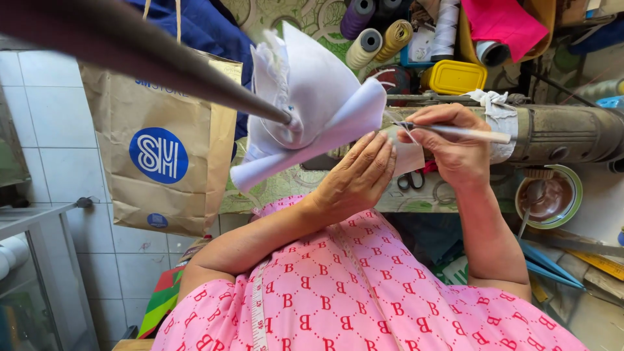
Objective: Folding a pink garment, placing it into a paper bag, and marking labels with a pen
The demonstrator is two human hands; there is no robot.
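Note:
My left hand (356,177) holds up a piece of white fabric (312,97), fingers pressed flat against its lower edge. My right hand (455,151) grips a thin tool with a cream handle (468,134), much like a seam ripper. Its metal tip touches the fabric's right edge beside my left fingertips. A dark tapering rod (149,58) runs in from the top left and ends at the bunched middle of the fabric. Both forearms rise from a pink patterned garment (351,292) with a measuring tape (258,305) lying over it.
A brown paper bag with a round blue logo (159,149) stands at the left against white tiles. Thread cones (374,36), a yellow box (455,77) and pink cloth (504,23) lie behind. A sewing machine arm (565,133), a bowl (549,198) and small scissors (411,180) are at the right.

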